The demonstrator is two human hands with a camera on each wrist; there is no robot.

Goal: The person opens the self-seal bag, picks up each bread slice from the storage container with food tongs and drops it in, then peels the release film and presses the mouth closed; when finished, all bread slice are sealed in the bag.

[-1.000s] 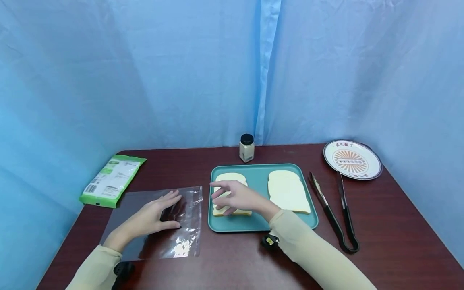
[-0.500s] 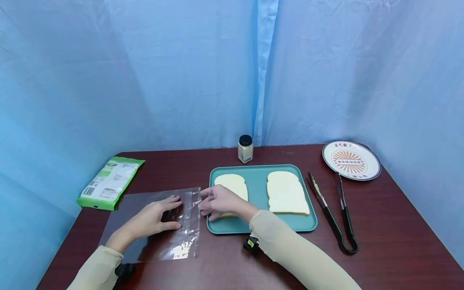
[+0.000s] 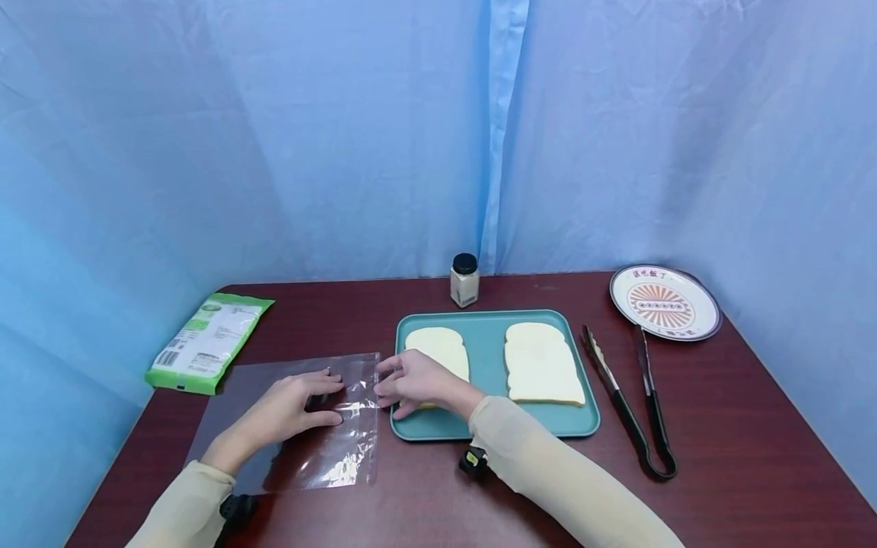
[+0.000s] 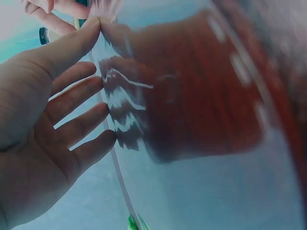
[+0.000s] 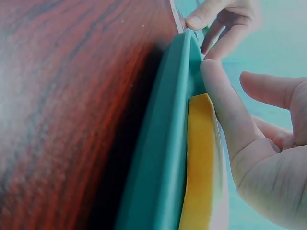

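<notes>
My left hand (image 3: 291,407) lies over a clear plastic bag (image 3: 352,449), which is flat on the table. In the left wrist view, its spread fingertips and thumb (image 4: 93,28) touch the film. My right hand (image 3: 425,379) reaches left across a slice of bread (image 3: 438,342) on a green tray (image 3: 487,358). Its fingertips come to the bag's right edge, the fingers loosely extended. The right wrist view shows the thumb and fingers apart, above the tray's rim (image 5: 168,143) and the slice's yellow crust (image 5: 199,158). Part of this slice is hidden by the right hand.
A second bread slice (image 3: 543,364) lies on the tray's right half. Black-handled tongs (image 3: 658,426) and a patterned plate (image 3: 664,302) are to the right. A black-lidded jar (image 3: 465,281) stands behind the tray. At the left lies a green-and-white packet (image 3: 208,342).
My right hand has moved left and slightly down from above the left bread slice to the bag's right edge, then stayed there. The left hand has hardly moved.
</notes>
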